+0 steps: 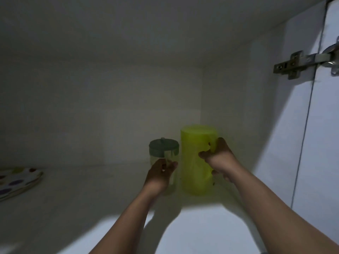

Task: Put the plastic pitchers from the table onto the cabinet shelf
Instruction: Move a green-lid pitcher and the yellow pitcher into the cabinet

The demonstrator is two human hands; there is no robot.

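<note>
Two plastic pitchers stand side by side on the white cabinet shelf (77, 197), near its right rear corner. The left one is a clear pitcher (163, 150) with a grey-green lid; my left hand (159, 174) is wrapped around its handle side. The right one is a taller yellow-green pitcher (194, 158); my right hand (219, 160) grips its handle on the right side. Both pitchers appear to rest upright on the shelf, almost touching each other. The image is dim and a little blurred.
A plate with coloured dots (17, 180) lies at the shelf's left edge. The cabinet's right wall (271, 125) is close to the yellow-green pitcher. A metal hinge (300, 63) holds the open door (324, 143) at the right.
</note>
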